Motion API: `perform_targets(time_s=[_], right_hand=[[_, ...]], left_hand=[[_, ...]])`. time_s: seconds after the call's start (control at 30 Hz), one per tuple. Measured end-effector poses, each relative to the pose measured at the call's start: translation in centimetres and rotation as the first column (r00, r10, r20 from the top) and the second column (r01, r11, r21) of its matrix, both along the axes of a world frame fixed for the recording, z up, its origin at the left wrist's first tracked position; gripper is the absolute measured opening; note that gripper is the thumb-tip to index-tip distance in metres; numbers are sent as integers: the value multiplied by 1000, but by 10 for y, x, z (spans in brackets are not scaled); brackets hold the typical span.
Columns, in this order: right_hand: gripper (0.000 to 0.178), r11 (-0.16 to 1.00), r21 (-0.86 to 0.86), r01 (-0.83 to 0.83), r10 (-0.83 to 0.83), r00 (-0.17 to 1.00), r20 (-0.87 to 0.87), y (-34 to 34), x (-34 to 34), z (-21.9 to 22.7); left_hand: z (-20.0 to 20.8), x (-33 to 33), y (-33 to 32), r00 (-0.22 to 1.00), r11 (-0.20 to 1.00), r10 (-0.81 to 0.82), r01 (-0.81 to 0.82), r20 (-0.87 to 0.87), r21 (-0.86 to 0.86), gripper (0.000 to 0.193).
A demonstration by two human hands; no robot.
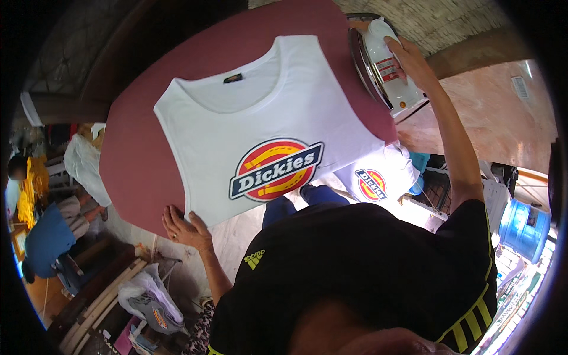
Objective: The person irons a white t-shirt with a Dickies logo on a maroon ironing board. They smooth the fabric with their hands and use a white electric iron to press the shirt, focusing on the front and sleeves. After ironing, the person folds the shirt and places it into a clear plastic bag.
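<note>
A white sleeveless shirt (228, 139) lies spread on a dark red padded ironing board (136, 154). Its scooped neck points to the far side, and a round red, yellow and black print is on its front. My left hand (188, 229) rests at the board's near left edge, fingers apart, by the shirt's lower corner. At the far right, my right hand (409, 64) is wrapped round the handle of a white clothes iron (387, 68). The iron is off the shirt, at the board's right end; whether it sits on a rest is hard to see.
Another white printed garment (378, 177) hangs or lies beside my legs on the right. A blue water bottle (525, 231) stands farther right. Below left are a bag with a grey garment (154, 307) and wooden planks (97, 307). Another person (50, 242) is at the far left.
</note>
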State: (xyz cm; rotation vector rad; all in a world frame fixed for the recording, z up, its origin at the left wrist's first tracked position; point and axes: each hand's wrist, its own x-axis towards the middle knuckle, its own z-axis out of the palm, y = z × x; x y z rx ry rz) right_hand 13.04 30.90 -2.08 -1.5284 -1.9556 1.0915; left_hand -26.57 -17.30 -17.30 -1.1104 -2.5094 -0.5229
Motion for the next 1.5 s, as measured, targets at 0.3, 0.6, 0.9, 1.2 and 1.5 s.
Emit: perform_targets(time_s=[0.3, 0.6, 0.9, 1.2, 1.5], right_hand=[[42, 997, -14, 80, -81, 990, -115, 52, 16, -17], [39, 995, -96, -17, 1, 985, -171, 41, 27, 4], [36, 989, -101, -107, 91, 985, -149, 4, 8, 74], [36, 775, -42, -630, 629, 776, -36, 5, -138, 37], [31, 392, 11, -920, 878, 378, 293, -24, -227, 9]], left_hand=[[0, -2, -1, 999, 1000, -17, 16, -40, -16, 57], [0, -3, 4, 999, 999, -32, 32, -35, -5, 56], [-1, 0, 3, 998, 1000, -4, 5, -65, 14, 59], [-9, -7, -4, 999, 998, 47, -46, -6, 32, 59], [-12, -2, -6, 997, 997, 74, -74, 16, 26, 57]])
